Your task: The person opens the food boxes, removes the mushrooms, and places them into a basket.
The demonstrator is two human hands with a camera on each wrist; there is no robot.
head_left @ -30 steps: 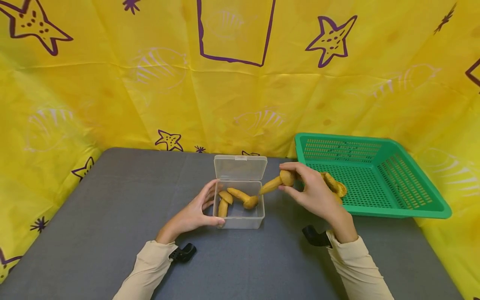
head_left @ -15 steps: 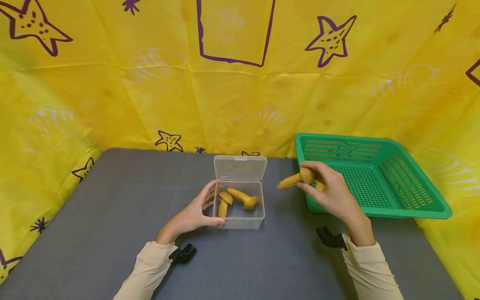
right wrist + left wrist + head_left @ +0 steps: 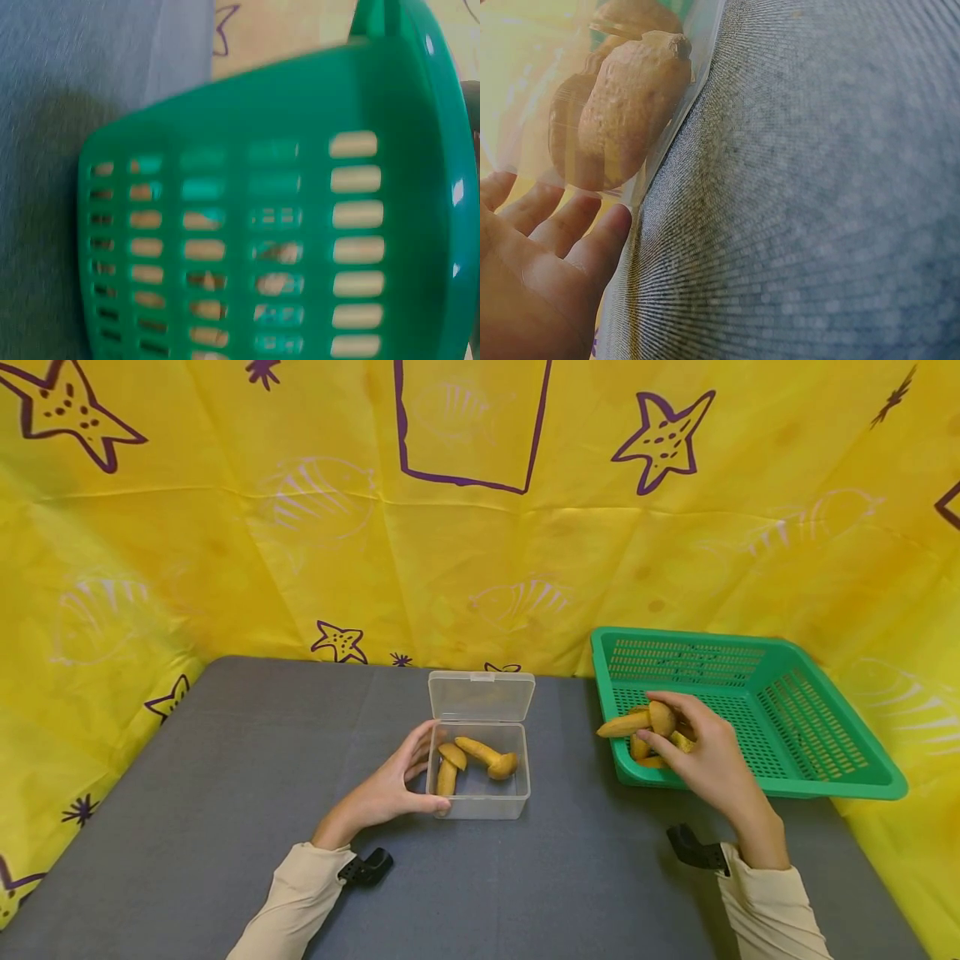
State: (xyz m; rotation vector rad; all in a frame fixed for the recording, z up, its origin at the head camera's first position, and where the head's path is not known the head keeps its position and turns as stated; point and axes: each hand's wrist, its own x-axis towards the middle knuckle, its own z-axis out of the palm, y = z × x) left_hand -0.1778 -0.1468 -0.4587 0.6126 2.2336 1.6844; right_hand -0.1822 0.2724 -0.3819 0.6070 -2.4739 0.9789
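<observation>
A small clear plastic box (image 3: 480, 809) stands on the table with its lid raised at the back. My left hand (image 3: 386, 787) grips its left side, thumb at the front corner and fingers along the left wall. Inside lie two yellow-brown mushrooms, one upright at the left (image 3: 447, 772) and one slanting (image 3: 487, 758); a mushroom (image 3: 634, 105) shows through the wall in the left wrist view. My right hand (image 3: 708, 756) pinches a third mushroom (image 3: 627, 724) by its cap, over the left end of the green basket (image 3: 604, 693), its stem pointing left.
More mushrooms (image 3: 651, 762) lie in the basket's left end, partly behind my right hand. The slotted basket wall (image 3: 285, 105) fills most of the right wrist view. Grey cloth (image 3: 225, 793) covers the table, and a yellow patterned curtain (image 3: 465, 568) hangs behind it.
My right hand has carried its mushroom rightward, away from beside the box to over the basket. My left hand and the box have stayed put.
</observation>
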